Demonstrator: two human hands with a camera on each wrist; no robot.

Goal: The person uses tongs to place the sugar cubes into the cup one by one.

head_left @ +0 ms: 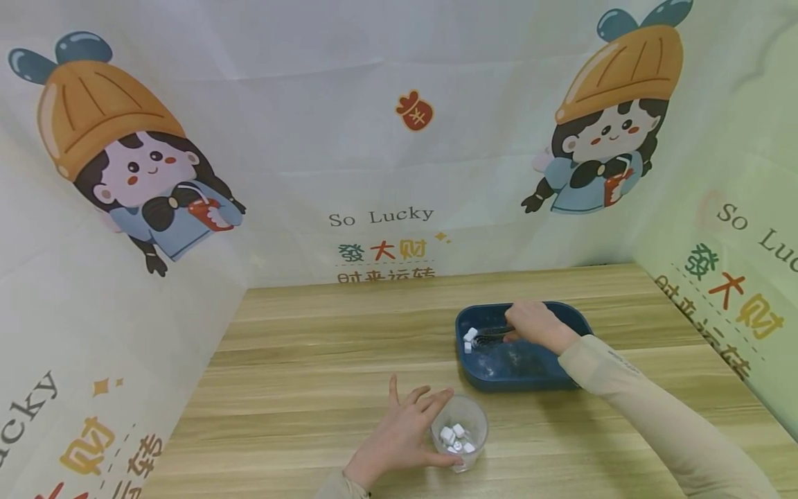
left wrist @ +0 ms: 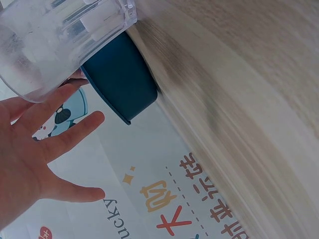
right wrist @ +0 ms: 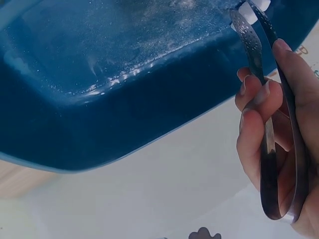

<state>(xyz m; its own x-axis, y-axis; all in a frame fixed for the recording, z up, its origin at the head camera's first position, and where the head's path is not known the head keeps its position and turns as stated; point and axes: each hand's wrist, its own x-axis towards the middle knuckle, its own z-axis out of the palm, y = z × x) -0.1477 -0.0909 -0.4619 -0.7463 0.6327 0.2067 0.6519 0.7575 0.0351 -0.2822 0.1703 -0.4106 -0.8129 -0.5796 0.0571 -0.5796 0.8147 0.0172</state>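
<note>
A clear cup [head_left: 475, 416] with several small white cubes [head_left: 458, 433] at its bottom stands near the table's front. My left hand [head_left: 405, 430] holds it between thumb and forefinger, while the other fingers spread away from it; the left wrist view shows the cup [left wrist: 60, 45] from the side. Over the blue tray [head_left: 517, 382], my right hand [head_left: 536, 324] grips a pair of metal tongs [right wrist: 269, 164]. Their perforated tips [right wrist: 246, 32] are at white cubes [right wrist: 251, 11] by the tray's left end, with a gap between the two arms.
The tray's floor carries white powdery residue. Under everything is a wood-grain table [head_left: 312, 360]. Printed white cloth [head_left: 299, 138] hangs behind the table and along both sides. The cup stands just in front of the tray's near left corner.
</note>
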